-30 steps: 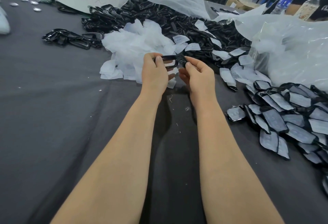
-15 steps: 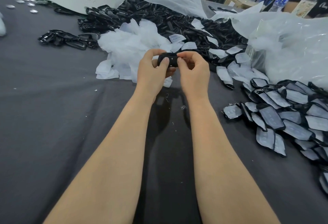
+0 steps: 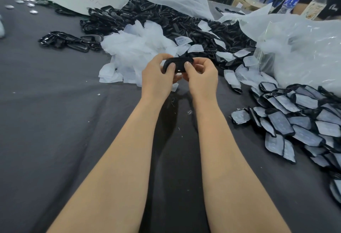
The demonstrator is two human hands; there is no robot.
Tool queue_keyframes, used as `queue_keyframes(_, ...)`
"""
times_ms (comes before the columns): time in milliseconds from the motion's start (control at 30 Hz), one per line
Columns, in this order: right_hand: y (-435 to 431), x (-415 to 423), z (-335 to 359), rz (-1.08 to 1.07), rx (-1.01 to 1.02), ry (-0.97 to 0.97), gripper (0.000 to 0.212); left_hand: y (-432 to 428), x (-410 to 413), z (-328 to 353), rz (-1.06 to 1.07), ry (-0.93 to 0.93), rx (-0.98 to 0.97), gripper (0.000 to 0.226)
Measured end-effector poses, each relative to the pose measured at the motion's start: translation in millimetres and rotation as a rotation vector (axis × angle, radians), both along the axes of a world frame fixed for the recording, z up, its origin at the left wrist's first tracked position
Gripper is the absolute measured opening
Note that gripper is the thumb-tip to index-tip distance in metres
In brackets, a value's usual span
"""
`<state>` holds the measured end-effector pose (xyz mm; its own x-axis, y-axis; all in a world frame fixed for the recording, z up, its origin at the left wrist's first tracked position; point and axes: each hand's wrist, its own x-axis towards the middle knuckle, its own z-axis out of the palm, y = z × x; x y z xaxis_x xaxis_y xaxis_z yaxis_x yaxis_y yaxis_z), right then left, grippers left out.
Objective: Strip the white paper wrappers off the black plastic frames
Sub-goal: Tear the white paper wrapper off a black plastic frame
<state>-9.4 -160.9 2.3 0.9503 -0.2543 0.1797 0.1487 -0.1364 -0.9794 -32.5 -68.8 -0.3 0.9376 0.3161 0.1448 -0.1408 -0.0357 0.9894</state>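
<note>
Right hand (image 3: 202,77) has closed toward left hand (image 3: 156,77), both pinching glossy oblong frame (image 3: 178,62).

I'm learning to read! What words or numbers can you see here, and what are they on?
Nothing can be read for sure.
Blue label on the water bottle: too blurred.
Label on the second bottle: too blurred.
White mark on the black garment: unclear.

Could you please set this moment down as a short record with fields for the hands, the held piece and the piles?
left hand: grips left end of the black plastic frame
right hand: grips its right end
wrapped frames pile: on the dark grey cloth, to the right
white paper wrappers heap: beyond the hands
bare black frames pile: farther back
</note>
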Motion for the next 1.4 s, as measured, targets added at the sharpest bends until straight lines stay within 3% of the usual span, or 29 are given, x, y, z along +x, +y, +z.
queue_keyframes(100, -1, -2, -1, -0.001, -0.012, -0.013, 0.009, 1, 1, -1, 0.015, 0.013, 0.056, 0.018)
queue_keyframes(267, -4, -2, 3, 0.009, 0.183, 0.069, 0.015, 2, 2, 0, 0.042, 0.013, -0.039, 0.019)
queue_keyframes(333, -8, -2, 3, -0.054, 0.036, 0.104, 0.018, 3, 2, 0, 0.053, 0.008, -0.059, 0.019)
queue_keyframes(433, -12, -6, 3, -0.077, -0.423, 0.117, 0.023, 3, 2, 0, 0.07, 0.006, -0.059, 0.019)
queue_keyframes(567, 3, -12, 7, 0.207, -0.84, 0.23, 0.032, 5, 1, 2, 0.136, -0.023, -0.072, 0.018)
queue_keyframes(667, 12, -12, 4, 0.232, -1.009, 0.253, 0.035, 9, 1, 6, 0.223, -0.055, -0.223, 0.018)
queue_keyframes(867, 1, -10, -2, 0.108, -0.728, 0.092, 0.019, 14, 1, 9, 0.299, -0.071, -0.456, 0.016)
queue_keyframes(1100, -9, -4, 3, 0.176, 0.016, 0.166, 0.013, 10, 3, 5, 0.246, -0.037, -0.363, 0.016)
queue_keyframes(1200, -11, -4, 4, 0.21, 0.155, 0.193, 0.017, 8, 3, 1, 0.216, -0.013, -0.293, 0.016)
queue_keyframes(1400, -9, -6, 8, 0.183, 0.226, 0.194, 0.013, 6, 4, -2, 0.195, -0.003, -0.207, 0.017)
